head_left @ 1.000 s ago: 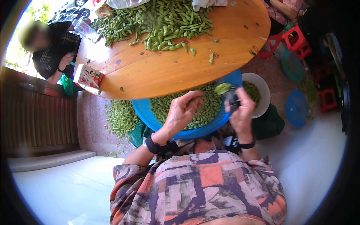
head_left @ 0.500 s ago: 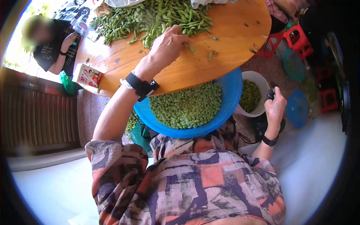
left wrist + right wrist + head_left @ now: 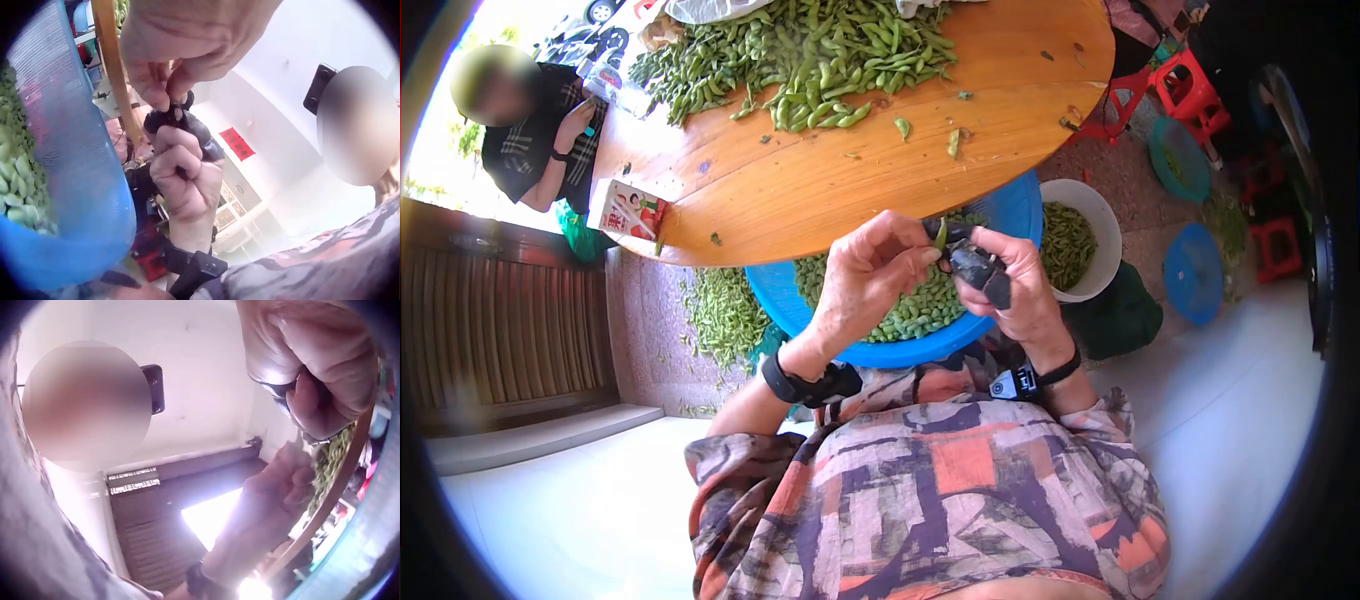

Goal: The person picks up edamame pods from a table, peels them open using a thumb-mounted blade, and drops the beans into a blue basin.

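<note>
Above the blue basin (image 3: 920, 352) both hands meet at one green soybean pod (image 3: 941, 234). The left hand (image 3: 865, 275) pinches the pod between thumb and fingertips. From the other side the right hand (image 3: 1025, 290) holds its end, the fingers curled in; black covers (image 3: 975, 265) wrap some of its digits. In the left wrist view the left fingertips (image 3: 164, 94) come right up to the black-covered digits, and the pod itself is mostly hidden there. Shelled green soybeans (image 3: 915, 315) fill the basin under the hands.
A wooden table (image 3: 990, 125) stands just beyond the basin, with a heap of soybean pods (image 3: 830, 60) and a red-and-white carton (image 3: 630, 210). To the right is a white bucket (image 3: 1108, 235) of green hulls. More hulls (image 3: 725, 315) lie on the floor at left. Another person (image 3: 530, 150) sits across.
The left hand reached to the heap on the table, then came back over the basin with a pod. The right hand swung out past the bucket and returned to meet it.
</note>
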A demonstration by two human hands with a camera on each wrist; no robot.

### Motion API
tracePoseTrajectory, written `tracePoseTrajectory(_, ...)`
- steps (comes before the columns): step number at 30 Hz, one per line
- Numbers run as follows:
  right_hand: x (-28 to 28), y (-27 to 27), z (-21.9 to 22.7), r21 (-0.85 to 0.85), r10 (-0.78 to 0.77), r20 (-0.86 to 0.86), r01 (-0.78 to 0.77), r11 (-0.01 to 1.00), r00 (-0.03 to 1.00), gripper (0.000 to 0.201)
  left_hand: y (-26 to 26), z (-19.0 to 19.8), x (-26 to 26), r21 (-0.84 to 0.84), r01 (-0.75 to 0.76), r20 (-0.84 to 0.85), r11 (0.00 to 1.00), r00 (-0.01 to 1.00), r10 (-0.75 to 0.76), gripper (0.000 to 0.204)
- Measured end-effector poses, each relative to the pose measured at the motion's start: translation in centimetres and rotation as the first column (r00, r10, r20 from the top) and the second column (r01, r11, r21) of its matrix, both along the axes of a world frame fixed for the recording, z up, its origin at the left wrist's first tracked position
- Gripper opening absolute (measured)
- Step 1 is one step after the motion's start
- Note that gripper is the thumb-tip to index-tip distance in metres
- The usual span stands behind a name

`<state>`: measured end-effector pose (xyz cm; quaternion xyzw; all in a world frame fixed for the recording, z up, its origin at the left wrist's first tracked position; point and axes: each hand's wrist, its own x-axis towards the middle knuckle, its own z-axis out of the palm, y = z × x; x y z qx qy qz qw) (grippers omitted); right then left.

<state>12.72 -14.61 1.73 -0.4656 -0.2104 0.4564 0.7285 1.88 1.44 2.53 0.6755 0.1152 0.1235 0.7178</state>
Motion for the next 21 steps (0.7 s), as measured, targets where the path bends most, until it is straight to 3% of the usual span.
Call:
tracePoseTrajectory(2, -0.5, 0.3, -0.3, 0.009, 0.016, -0.016, -0.016, 1.000, 1.000, 0.014, -0.7, -0.6, -0.4, -0.001, -0.116, 0.013, 0.993, 0.993, 0.116, 0.009)
tracePoseTrajectory(3, -0.6, 0.4, -0.3, -0.002, 0.002, -0.005, -0.002, 1.000, 1.000, 0.015, -1.0, -1.0, -0.6, -0.005, -0.117, 0.012, 0.993, 0.993, 0.117, 0.009)
tracePoseTrajectory(5, -0.8, 0.4, -0.6, -0.015, -0.011, 0.005, 0.011, 1.000, 1.000, 0.016, -1.4, -1.8, -0.8, 0.151, -0.189, 0.106, 0.970, 0.979, 0.174, 0.008)
tracePoseTrajectory(9, -1.0, 0.5, -1.0, 0.042, -0.023, 0.046, 0.022, 0.999, 0.999, 0.024, -2.0, -1.8, -0.8, 0.168, -0.225, 0.109, 0.960, 0.972, 0.209, 0.010)
tracePoseTrajectory(10, -1.0, 0.6, -0.9, 0.030, -0.024, 0.023, 0.023, 0.999, 0.999, 0.027, -1.9, -2.1, -0.8, -0.040, -0.210, 0.112, 0.977, 0.971, 0.213, 0.014)
tracePoseTrajectory(12, -0.7, 0.4, -1.1, 0.044, 0.028, -0.037, -0.026, 0.999, 0.999, 0.028, -1.7, -2.3, -0.6, -0.388, -0.129, 0.102, 0.913, 0.978, 0.182, 0.025)
tracePoseTrajectory(13, -0.5, 0.3, -1.3, 0.061, 0.081, -0.092, -0.076, 0.995, 0.992, 0.029, -1.5, -2.3, -0.7, -0.388, -0.126, 0.099, 0.913, 0.979, 0.178, 0.025)
tracePoseTrajectory(15, -0.2, 0.0, -2.0, 0.087, 0.109, -0.150, -0.097, 0.991, 0.983, 0.025, -1.2, -2.5, -0.9, -0.722, 0.047, 0.080, 0.690, 0.997, 0.016, 0.023)
tracePoseTrajectory(17, -0.4, -0.1, -1.8, 0.115, 0.145, -0.207, -0.124, 0.986, 0.967, 0.021, -1.4, -3.0, -1.1, -0.763, 0.064, 0.091, 0.644, 0.996, 0.009, 0.020)
tracePoseTrajectory(18, -0.5, -0.1, -1.1, -0.009, 0.057, 0.183, -0.056, 0.998, 0.981, 0.017, -1.4, -3.0, -1.1, -0.734, 0.044, 0.063, 0.678, 0.998, 0.004, 0.022)
tracePoseTrajectory(19, -0.6, -0.1, -0.8, -0.097, 0.007, 0.552, 0.056, 0.994, 0.834, 0.017, -1.4, -3.0, -1.2, -0.703, 0.026, 0.035, 0.711, 0.999, -0.002, 0.024)
tracePoseTrajectory(20, -0.5, -0.1, -1.2, -0.097, 0.006, 0.550, 0.057, 0.994, 0.835, 0.017, -1.4, -3.1, -1.3, -0.703, 0.025, 0.033, 0.711, 0.999, -0.003, 0.024)
tracePoseTrajectory(21, -0.4, -0.2, -1.9, -0.062, -0.037, 0.776, 0.134, 0.989, 0.630, 0.021, -1.5, -3.3, -1.4, -0.423, -0.057, -0.019, 0.904, 0.998, 0.055, 0.025)
